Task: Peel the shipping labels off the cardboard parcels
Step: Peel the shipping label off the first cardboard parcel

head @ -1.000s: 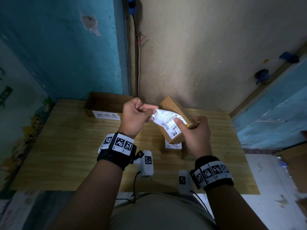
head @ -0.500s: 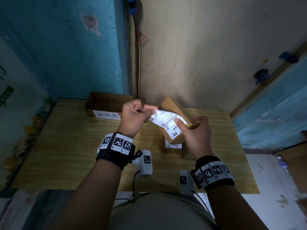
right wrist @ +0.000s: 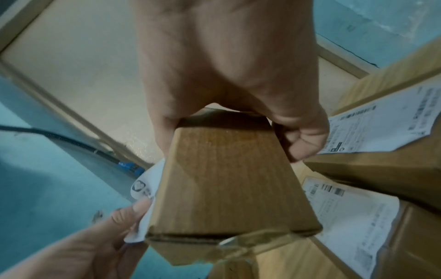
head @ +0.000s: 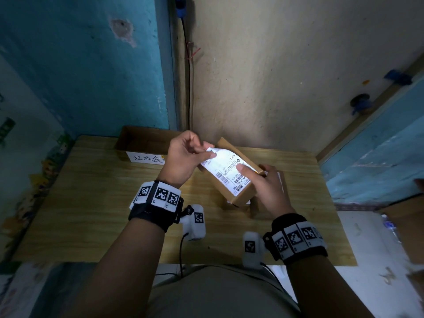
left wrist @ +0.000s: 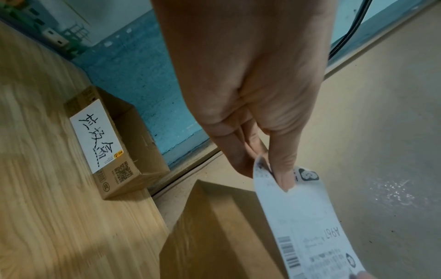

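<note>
- Shipping label (head: pixel 226 167) is white with barcodes and "A967" printed on it, and it's partly lifted off a small cardboard parcel (head: pixel 241 193) that's held up in the air over the wooden table (head: pixel 91 203).
- Left hand (head: pixel 183 157) has the far corner of the label pinched between thumb and fingertips; the left wrist view shows the thumb (left wrist: pixel 284 169) clamped on the paper with the other fingers tucked behind it.
- From that pinch the label curves up and away from the box, so the far end is clearly free, while the near end looks stuck down on the cardboard.
- Right hand (head: pixel 268 187) grips the parcel from the near end, thumb pressed flat on the label's lower part, fingers curled around the other side of the box.
- Right wrist view shows the plain brown underside of the parcel (right wrist: pixel 226 185), with the loose label edge sticking out at its left.
- Two more labelled parcels (right wrist: pixel 372 217) sit on the table just below and right of the held one, labels on and facing up.
- Over at the back left of the table, well apart from the hands, there's an open cardboard box (head: pixel 142 143) with a handwritten white sticker on its front.
</note>
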Demonstrator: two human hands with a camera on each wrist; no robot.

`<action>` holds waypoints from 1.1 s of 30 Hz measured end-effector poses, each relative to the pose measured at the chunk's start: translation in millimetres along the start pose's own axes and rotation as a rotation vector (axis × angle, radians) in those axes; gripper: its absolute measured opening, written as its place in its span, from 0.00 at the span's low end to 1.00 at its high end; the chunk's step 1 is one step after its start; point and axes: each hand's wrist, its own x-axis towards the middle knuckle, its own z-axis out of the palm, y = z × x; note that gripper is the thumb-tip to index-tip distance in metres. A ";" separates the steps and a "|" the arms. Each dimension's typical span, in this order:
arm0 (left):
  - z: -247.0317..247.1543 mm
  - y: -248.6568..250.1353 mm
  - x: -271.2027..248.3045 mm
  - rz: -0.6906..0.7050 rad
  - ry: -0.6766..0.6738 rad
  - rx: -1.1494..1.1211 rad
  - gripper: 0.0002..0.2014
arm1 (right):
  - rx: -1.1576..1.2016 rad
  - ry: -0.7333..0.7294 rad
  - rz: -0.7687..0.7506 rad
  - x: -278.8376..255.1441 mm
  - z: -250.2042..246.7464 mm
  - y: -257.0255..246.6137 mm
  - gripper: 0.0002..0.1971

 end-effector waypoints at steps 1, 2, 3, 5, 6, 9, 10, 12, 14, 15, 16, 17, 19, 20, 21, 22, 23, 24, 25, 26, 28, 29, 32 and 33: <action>-0.1 0.3 0.6 0.004 0.005 0.005 0.15 | 0.045 -0.025 0.042 1.0 0.8 -0.2 0.53; -0.1 0.6 1.0 0.010 0.008 0.014 0.14 | 0.092 -0.043 0.068 0.4 1.4 -1.1 0.57; 0.2 0.8 1.3 0.022 0.010 0.026 0.13 | 0.121 -0.061 0.070 0.2 2.2 -1.3 0.59; 0.7 2.3 2.1 0.058 0.021 0.050 0.11 | 0.157 -0.106 0.075 -0.6 4.1 -1.8 0.61; 0.3 3.6 2.7 0.072 0.036 0.057 0.12 | 0.171 -0.133 0.079 -0.2 5.0 -0.6 0.62; -2.7 7.8 7.6 0.096 0.098 0.053 0.16 | 0.248 -0.186 0.129 -2.4 6.8 -3.3 0.58; -4.0 9.0 9.0 0.106 0.109 0.047 0.17 | 0.287 -0.191 0.159 -2.7 6.8 -4.9 0.54; -6.0 10.6 10.4 0.130 0.117 0.037 0.19 | 0.389 -0.183 0.232 -1.3 6.6 -5.2 0.47; -6.4 10.5 10.3 0.142 0.112 0.034 0.20 | 0.494 -0.172 0.299 1.1 7.1 -2.5 0.41; -5.8 10.3 10.4 0.144 0.107 0.029 0.20 | 0.537 -0.172 0.326 1.9 7.6 -0.7 0.39; -4.9 10.4 10.4 0.146 0.102 0.022 0.20 | 0.580 -0.170 0.345 2.2 8.5 0.7 0.37; -3.8 10.9 10.9 0.149 0.098 0.014 0.20 | 0.615 -0.158 0.359 1.9 9.3 1.6 0.35; -1.8 13.0 11.1 0.160 0.092 0.007 0.20 | 0.695 -0.133 0.372 2.1 9.7 2.8 0.27; -1.4 14.3 11.0 0.168 0.093 0.005 0.20 | 0.743 -0.127 0.371 2.1 9.3 3.1 0.24; -0.6 15.3 10.8 0.175 0.097 0.004 0.20 | 0.787 -0.131 0.367 1.9 8.3 2.9 0.24; -0.3 16.5 10.6 0.179 0.100 0.004 0.20 | 0.820 -0.141 0.366 1.8 6.9 2.4 0.26; 0.5 17.2 10.2 0.181 0.101 0.003 0.20 | 0.838 -0.160 0.368 1.7 5.3 2.0 0.28; 1.3 17.8 9.8 0.184 0.101 0.001 0.20 | 0.847 -0.188 0.375 1.9 3.3 2.1 0.30; 2.6 18.6 9.4 0.188 0.100 -0.001 0.20 | 0.848 -0.221 0.391 2.4 1.5 3.0 0.32; 3.9 19.5 8.7 0.188 0.097 -0.002 0.20 | 0.847 -0.263 0.412 3.0 0.0 4.6 0.35; 6.1 20.1 7.6 0.178 0.090 -0.026 0.20 | 0.855 -0.339 0.446 3.3 -1.5 9.1 0.39; 7.1 19.9 7.2 0.163 0.090 -0.051 0.20 | 0.870 -0.373 0.453 2.7 -1.7 11.1 0.39; 10.1 18.7 6.4 0.115 0.086 -0.117 0.19 | 0.938 -0.461 0.441 -0.1 -2.5 13.6 0.40; 11.3 18.1 6.7 0.109 0.085 -0.132 0.20 | 0.940 -0.477 0.429 -2.6 -2.4 12.0 0.40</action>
